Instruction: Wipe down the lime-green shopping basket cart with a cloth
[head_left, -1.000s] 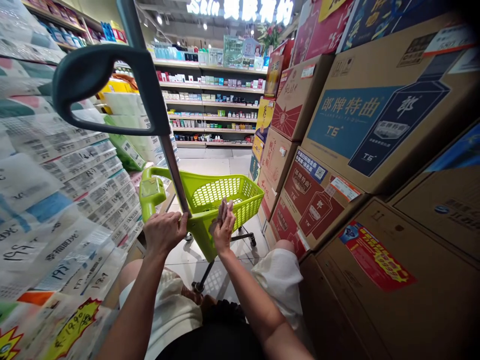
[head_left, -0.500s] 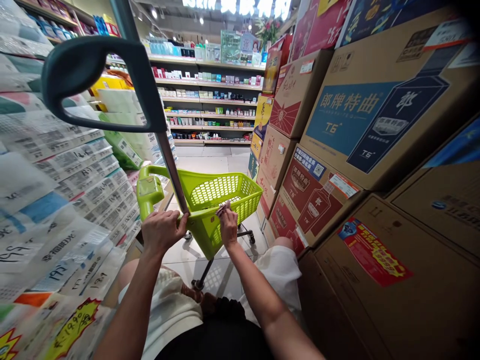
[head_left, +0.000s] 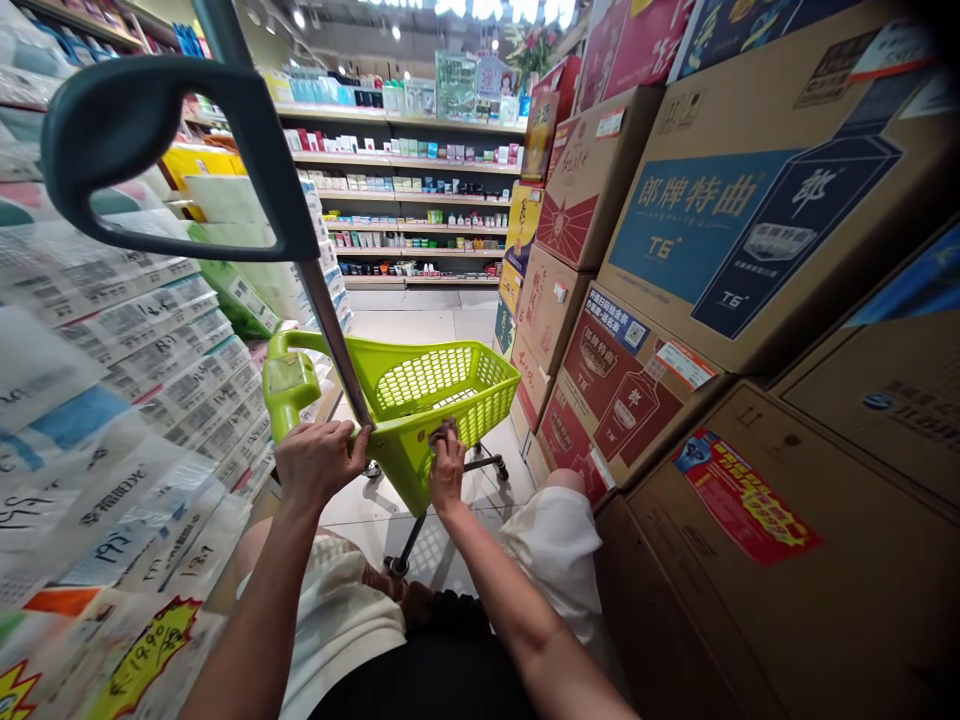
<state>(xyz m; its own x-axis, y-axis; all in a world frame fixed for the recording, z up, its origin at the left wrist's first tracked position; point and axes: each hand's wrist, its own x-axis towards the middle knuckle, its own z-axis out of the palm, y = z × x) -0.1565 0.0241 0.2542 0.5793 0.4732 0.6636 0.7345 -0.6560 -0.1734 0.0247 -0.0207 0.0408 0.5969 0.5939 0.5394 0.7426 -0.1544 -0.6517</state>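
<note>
Shopping cart (head_left: 397, 460), one, yellow-green, upright on the tiled floor (head_left: 427, 325) of an aisle, just before the two knees (head_left: 566, 478) of the person, with goods stacked on either side. At far left, one long stack of plastic-wrapped packs (head_left: 172, 350), prices handwritten on several, the overlapping packs too many to count; near its foot, two starburst price labels (head_left: 154, 650), one of them cut by the edge of the view. Next, one dark grey loop handle (head_left: 281, 170), tilted, on one metal pole (head_left: 337, 340) running down to the cart. Left hand (head_left: 319, 465), one of two, curled closed over the near rim of the cart, fingers bent, thumb beside the foot of the pole. In the background, one wall of shelves (head_left: 397, 163) in several tiers, bearing rows of small boxes and bottles. Below, three wheels (head_left: 396, 567) of the cart in view, and one lattice-walled basket (head_left: 487, 410) extending forward to the right. Right hand (head_left: 448, 475), fingers drawn together around one crumpled greyish cloth (head_left: 444, 432), at the side panel of the cart; exact contact between cloth and panel too small to tell. At right, one wall of cartons (head_left: 574, 180): among these, one blue-panelled carton (head_left: 705, 225), two dark-red printed cartons (head_left: 622, 380) beneath, and, lower, one red-and-yellow sticker (head_left: 746, 495) on plain brown cardboard.
</note>
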